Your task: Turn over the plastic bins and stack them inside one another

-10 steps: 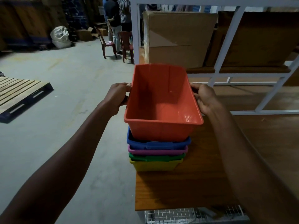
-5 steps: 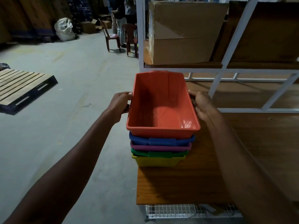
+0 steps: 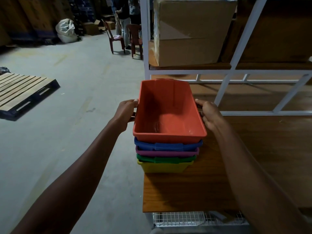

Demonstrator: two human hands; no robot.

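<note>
An orange plastic bin [image 3: 168, 114] sits open side up, nested on top of a stack. Under it show the rims of a blue bin [image 3: 167, 146], a purple bin [image 3: 166, 153], a green bin [image 3: 165, 159] and a yellow bin [image 3: 164, 167] at the bottom. The stack stands at the left edge of a wooden shelf board [image 3: 253, 166]. My left hand [image 3: 127, 111] grips the orange bin's left rim. My right hand [image 3: 210, 114] grips its right rim.
White metal rack posts [image 3: 236, 48] frame the shelf, with a large cardboard box [image 3: 189, 34] on the level above. A wire mesh [image 3: 194, 218] lies below the board. A wooden pallet [image 3: 22, 92], chairs [image 3: 116, 38] and standing people are out on the concrete floor.
The orange bin has come down from a tilted, raised hold into the blue bin and now sits level. Both hands stayed on its rims.
</note>
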